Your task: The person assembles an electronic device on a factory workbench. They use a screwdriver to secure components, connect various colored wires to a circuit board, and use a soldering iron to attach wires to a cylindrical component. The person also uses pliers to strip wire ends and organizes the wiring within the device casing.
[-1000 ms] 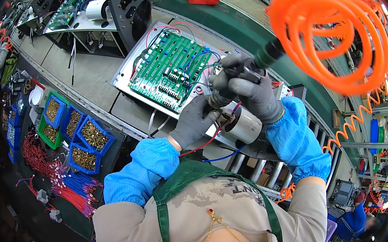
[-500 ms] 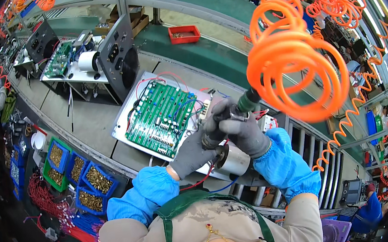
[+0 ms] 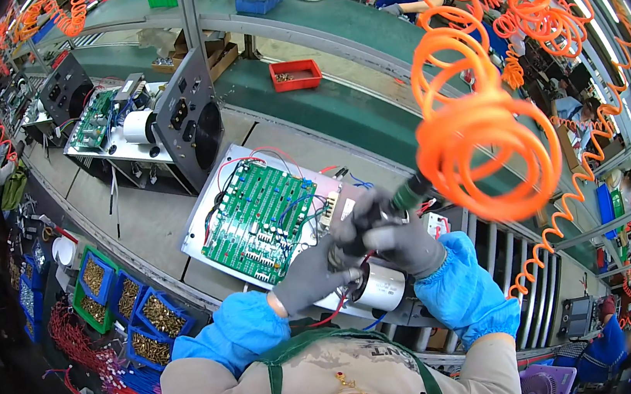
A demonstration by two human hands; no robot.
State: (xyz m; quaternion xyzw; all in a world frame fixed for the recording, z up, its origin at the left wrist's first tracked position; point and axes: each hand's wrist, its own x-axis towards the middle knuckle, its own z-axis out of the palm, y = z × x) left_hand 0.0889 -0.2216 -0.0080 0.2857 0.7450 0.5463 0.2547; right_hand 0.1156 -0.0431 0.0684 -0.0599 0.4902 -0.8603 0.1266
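A green circuit board (image 3: 263, 218) lies on a white metal plate (image 3: 200, 241) on the bench before me. My right hand (image 3: 402, 241), in a grey glove, grips a dark pneumatic screwdriver (image 3: 401, 199) that hangs from an orange coiled hose (image 3: 483, 131). My left hand (image 3: 313, 275), also gloved, holds the tool's tip area just above a white cylindrical capacitor (image 3: 380, 287) with red wires, at the plate's near right corner. Blue sleeve covers sit on both forearms.
Blue and green bins of brass screws (image 3: 129, 304) line the bench's left edge. Another chassis with a black panel (image 3: 186, 122) stands at the back left. A red tray (image 3: 295, 75) rests on the green conveyor. Other workers sit at the far top and left.
The view has tilted up and back, showing more of the conveyor and neighbouring chassis. Both hands stay together on the screwdriver by the capacitor.
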